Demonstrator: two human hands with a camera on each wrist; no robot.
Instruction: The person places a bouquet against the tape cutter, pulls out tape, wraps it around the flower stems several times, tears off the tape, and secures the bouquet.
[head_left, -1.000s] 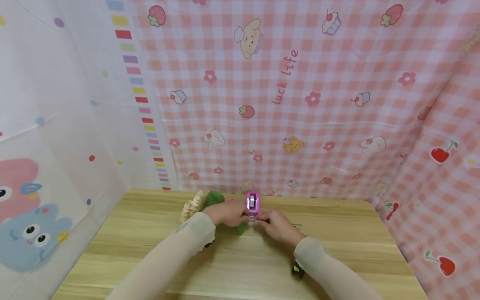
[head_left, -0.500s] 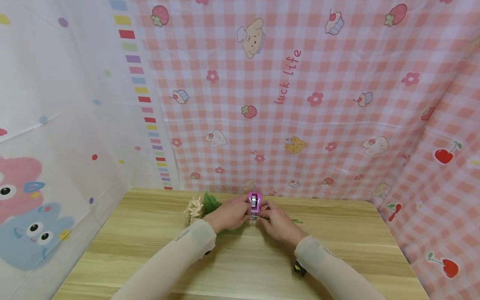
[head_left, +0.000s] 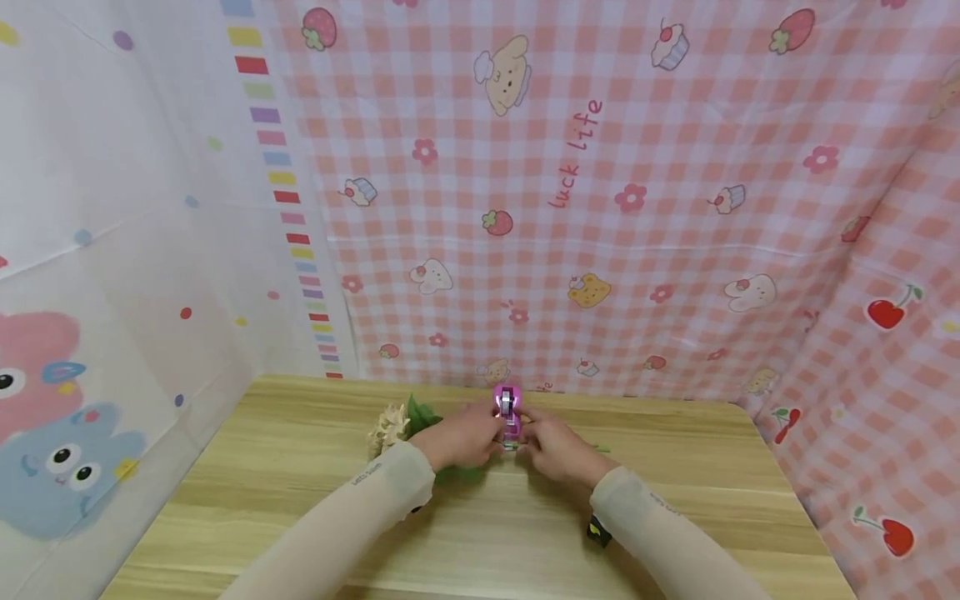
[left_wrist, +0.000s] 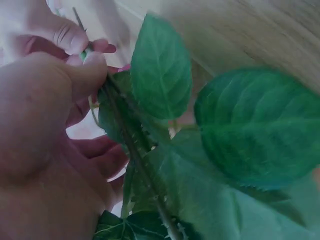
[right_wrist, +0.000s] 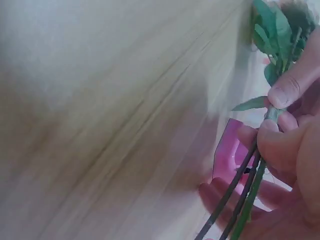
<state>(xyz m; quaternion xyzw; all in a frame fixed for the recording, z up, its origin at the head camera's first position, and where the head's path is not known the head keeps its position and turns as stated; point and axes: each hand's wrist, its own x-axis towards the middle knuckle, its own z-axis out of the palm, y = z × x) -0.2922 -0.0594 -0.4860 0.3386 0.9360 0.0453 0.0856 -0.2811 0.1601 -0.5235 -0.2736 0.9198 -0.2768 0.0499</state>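
Between the two hands stands a pink tape dispenser (head_left: 507, 404). My left hand (head_left: 461, 435) pinches the thorny stems (left_wrist: 132, 142) of a bunch of flowers between thumb and fingers. Close beside it, my right hand (head_left: 558, 447) pinches the same stems lower down, their bare ends (right_wrist: 242, 200) running out past its fingers. Something pale and shiny, perhaps tape, shows on the stems between the two thumbs in the right wrist view. Left of the left hand are the cream flower head (head_left: 390, 427) and green leaves (left_wrist: 161, 67). The fingers partly hide the dispenser's front.
The hands work near the back edge of a wooden table (head_left: 480, 533). A pink checked cloth (head_left: 465, 183) hangs right behind it, and a white patterned cloth (head_left: 150, 275) hangs on the left. A black wrist strap piece (head_left: 597, 532) shows under the right sleeve.
Both hands stay close together at the dispenser while their fingers shift on the stems. More of the dispenser's pink lower front now shows. Flower head and leaves have moved slightly.
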